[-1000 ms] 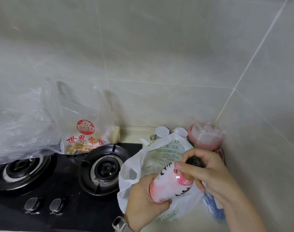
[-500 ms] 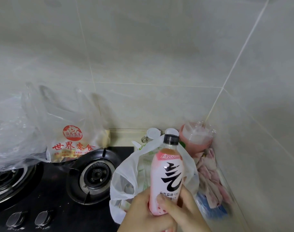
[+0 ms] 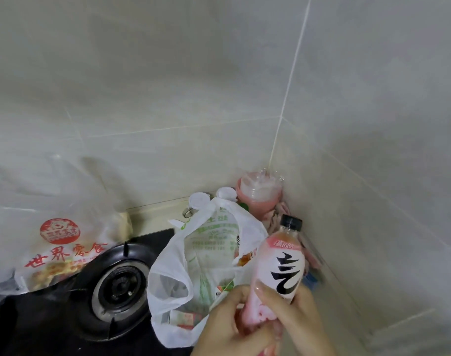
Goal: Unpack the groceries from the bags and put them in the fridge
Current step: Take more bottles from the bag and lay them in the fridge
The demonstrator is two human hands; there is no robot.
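A pink drink bottle (image 3: 278, 263) with a black cap and a large black character on its label stands nearly upright, tilted a little right, above the counter at lower right. My right hand (image 3: 300, 321) wraps round its lower part. My left hand (image 3: 228, 327) grips the bottle's base from the left. Just left of the bottle sits an open white plastic grocery bag (image 3: 193, 255) with green print and packets inside. A clear plastic bag (image 3: 57, 242) with red characters and snacks inside lies on the stove at left.
A black gas stove with a round burner (image 3: 119, 289) fills the lower left. In the tiled corner stand a pink container (image 3: 259, 194) and two white-capped items (image 3: 199, 200). Pink cloth (image 3: 310, 255) lies along the right wall.
The bottle went from lying tilted in both hands to upright, then shifted right. My right hand moved from its cap down to its lower body. The view turned right.
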